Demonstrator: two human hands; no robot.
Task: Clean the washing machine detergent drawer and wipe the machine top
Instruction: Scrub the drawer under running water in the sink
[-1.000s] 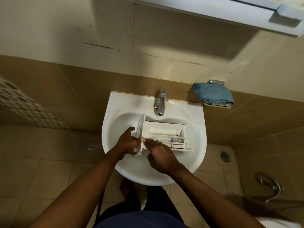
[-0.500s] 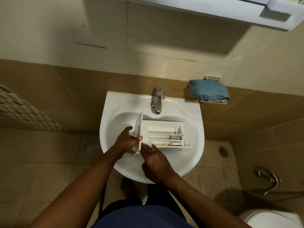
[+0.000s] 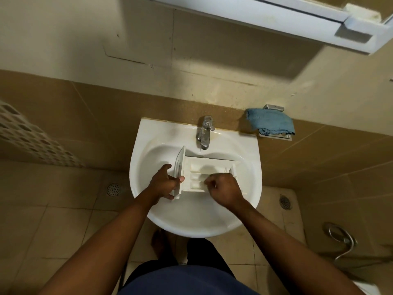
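We find the white plastic detergent drawer (image 3: 204, 173) lying in the white ceramic basin (image 3: 191, 226) under the chrome tap (image 3: 204, 133). Our left hand (image 3: 163, 184) grips its front panel, thumb over the edge. Our right hand (image 3: 225, 189) has shifted from the front corner onto the compartments, fingers (image 3: 209, 180) curled; whether they pinch anything, we cannot tell. Possibly rubbing residue: drawer cleaning continues.

Dim warm light from above, soft focus, wide-angle bending at edges.
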